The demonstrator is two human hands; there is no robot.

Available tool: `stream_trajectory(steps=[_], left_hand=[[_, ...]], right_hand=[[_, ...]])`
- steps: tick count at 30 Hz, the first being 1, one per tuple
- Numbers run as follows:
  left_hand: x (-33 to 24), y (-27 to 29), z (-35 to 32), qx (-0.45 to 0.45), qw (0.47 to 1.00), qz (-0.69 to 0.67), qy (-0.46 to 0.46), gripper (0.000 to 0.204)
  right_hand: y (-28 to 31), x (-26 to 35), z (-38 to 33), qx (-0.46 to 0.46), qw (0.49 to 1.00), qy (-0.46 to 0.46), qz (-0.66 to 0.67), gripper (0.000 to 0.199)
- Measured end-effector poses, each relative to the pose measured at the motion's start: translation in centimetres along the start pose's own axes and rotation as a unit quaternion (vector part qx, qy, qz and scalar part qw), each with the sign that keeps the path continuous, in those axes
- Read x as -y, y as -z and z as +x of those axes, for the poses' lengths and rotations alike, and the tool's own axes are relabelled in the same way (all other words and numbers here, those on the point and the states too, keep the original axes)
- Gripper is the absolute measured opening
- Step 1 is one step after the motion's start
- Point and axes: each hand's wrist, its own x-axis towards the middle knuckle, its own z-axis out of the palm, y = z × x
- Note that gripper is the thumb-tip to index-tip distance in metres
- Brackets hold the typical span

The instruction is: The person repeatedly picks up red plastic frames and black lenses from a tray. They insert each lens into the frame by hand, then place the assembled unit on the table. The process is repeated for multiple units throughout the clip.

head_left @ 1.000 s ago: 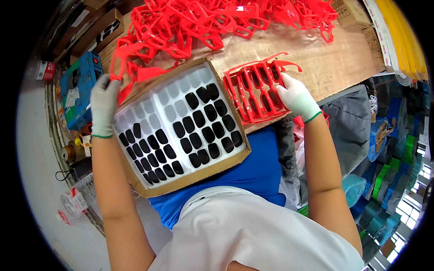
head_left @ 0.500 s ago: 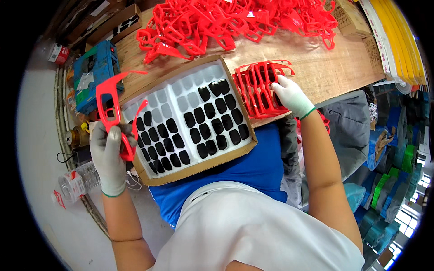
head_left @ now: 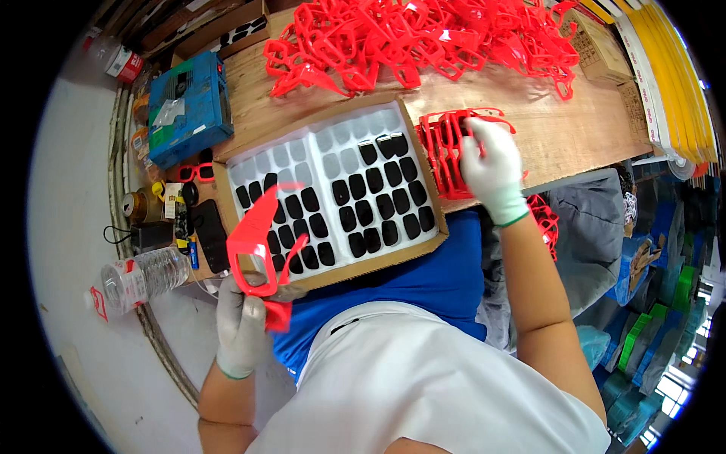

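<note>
My left hand (head_left: 242, 324), in a white glove, grips a red plastic glasses frame (head_left: 261, 240) at the near left corner of a cardboard tray (head_left: 408, 240). The tray's white insert holds several dark lenses (head_left: 378, 208) in rows, and its far pockets are bare. My right hand (head_left: 493, 168), also gloved, rests on a row of red frames (head_left: 448, 151) stacked upright on the wooden table just right of the tray. I cannot tell whether its fingers grip one.
A big heap of red frames (head_left: 423, 38) covers the far side of the wooden table (head_left: 582, 129). A blue box (head_left: 185, 106), a plastic bottle (head_left: 144, 276), a dark phone (head_left: 208, 242) and small items lie at the left. Yellow strips (head_left: 665, 83) run along the right.
My left hand has come down and toward me with the red frame, from beside the tray's left edge to its near left corner. My right hand stayed on the stacked frames.
</note>
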Motion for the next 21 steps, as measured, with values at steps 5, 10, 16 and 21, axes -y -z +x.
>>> stream_trajectory(steps=[5, 10, 16, 21], left_hand=[[0.6, -4.6, 1.2, 0.086, 0.996, -0.025, -0.021, 0.054], [1.8, -4.7, -0.5, 0.127, 0.987, -0.099, 0.027, 0.059], [3.1, -3.9, -1.6, 0.160, 0.977, -0.120, 0.074, 0.044], [2.2, -5.0, -1.4, 0.163, 0.984, -0.069, 0.024, 0.032]], right_hand=[[-8.9, 8.6, 1.4, 0.307, 0.950, -0.031, -0.049, 0.028], [-12.0, 9.6, 3.0, 0.401, 0.892, -0.154, -0.140, 0.036], [-12.4, 8.0, 3.9, 0.407, 0.890, -0.175, -0.104, 0.040], [-12.8, 7.8, 4.1, 0.391, 0.900, -0.156, -0.114, 0.036]])
